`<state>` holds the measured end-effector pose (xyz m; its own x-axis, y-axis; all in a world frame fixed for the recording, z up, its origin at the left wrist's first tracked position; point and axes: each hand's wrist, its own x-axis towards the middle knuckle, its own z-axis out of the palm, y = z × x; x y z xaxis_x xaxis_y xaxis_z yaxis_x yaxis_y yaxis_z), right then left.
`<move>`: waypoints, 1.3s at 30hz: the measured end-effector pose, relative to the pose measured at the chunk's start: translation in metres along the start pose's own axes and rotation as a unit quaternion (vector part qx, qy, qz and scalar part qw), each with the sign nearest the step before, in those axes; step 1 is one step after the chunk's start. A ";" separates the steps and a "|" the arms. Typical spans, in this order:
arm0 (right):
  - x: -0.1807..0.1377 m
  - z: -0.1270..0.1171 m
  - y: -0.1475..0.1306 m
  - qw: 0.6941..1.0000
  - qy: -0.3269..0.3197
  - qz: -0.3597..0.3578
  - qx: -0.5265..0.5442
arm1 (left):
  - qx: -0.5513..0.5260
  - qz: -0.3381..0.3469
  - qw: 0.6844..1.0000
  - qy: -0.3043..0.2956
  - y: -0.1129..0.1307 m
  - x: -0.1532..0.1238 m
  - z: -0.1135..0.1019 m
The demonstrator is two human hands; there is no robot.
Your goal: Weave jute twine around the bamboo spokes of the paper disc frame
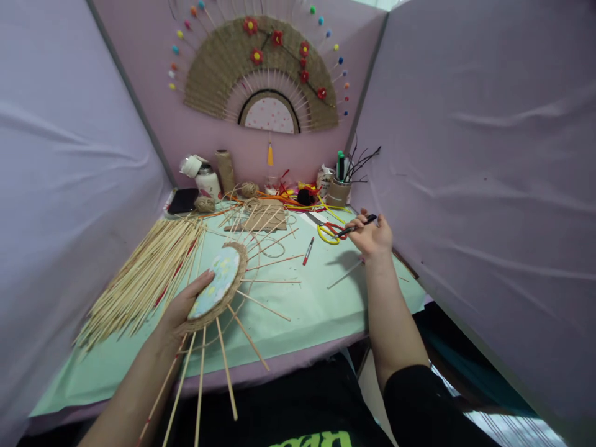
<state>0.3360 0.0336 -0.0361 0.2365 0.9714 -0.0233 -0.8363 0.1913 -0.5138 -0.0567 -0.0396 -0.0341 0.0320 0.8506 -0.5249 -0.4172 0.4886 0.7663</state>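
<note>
My left hand (184, 310) grips a half-made fan piece (218, 282): a flowered half-disc edged with woven twine, with several thin wooden sticks radiating from it. My thumb lies across the disc's face. My right hand (372, 236) is raised over the right side of the green mat (302, 310), fingers pinched on a thin black stick-like tool (358, 226). Just left of that hand lie yellow-handled scissors (326, 231).
A big heap of wooden sticks (144, 279) lies at the left. A red pen (308, 251), cardboard piece (261, 217), twine balls, a bottle (208, 181), a phone (182, 200) and a pen cup (339, 189) stand at the back. A finished fan (261, 68) hangs on the wall.
</note>
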 end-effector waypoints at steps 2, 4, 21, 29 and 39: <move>0.001 0.004 0.005 0.999 -0.009 0.029 0.016 | 0.000 0.004 1.000 -0.002 0.000 0.000 0.000; 0.003 0.008 0.011 0.998 -0.011 0.048 0.031 | -0.003 0.009 1.000 -0.003 0.000 0.000 -0.001; 0.018 0.007 0.035 0.998 0.006 0.052 0.045 | -0.025 0.018 0.999 -0.033 -0.006 0.009 -0.009; 0.030 0.056 0.024 0.975 0.002 -0.056 -0.216 | 0.005 0.040 0.996 -0.079 -0.017 0.014 -0.011; 0.012 0.359 0.063 0.828 -0.288 -0.401 -0.266 | -0.013 0.071 0.990 -0.125 -0.035 0.033 -0.020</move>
<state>0.1090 0.1082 0.2391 0.2069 0.4970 0.8427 -0.1527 0.8672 -0.4740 -0.0596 -0.0326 -0.0859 0.1940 0.9334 -0.3018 -0.4562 0.3582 0.8146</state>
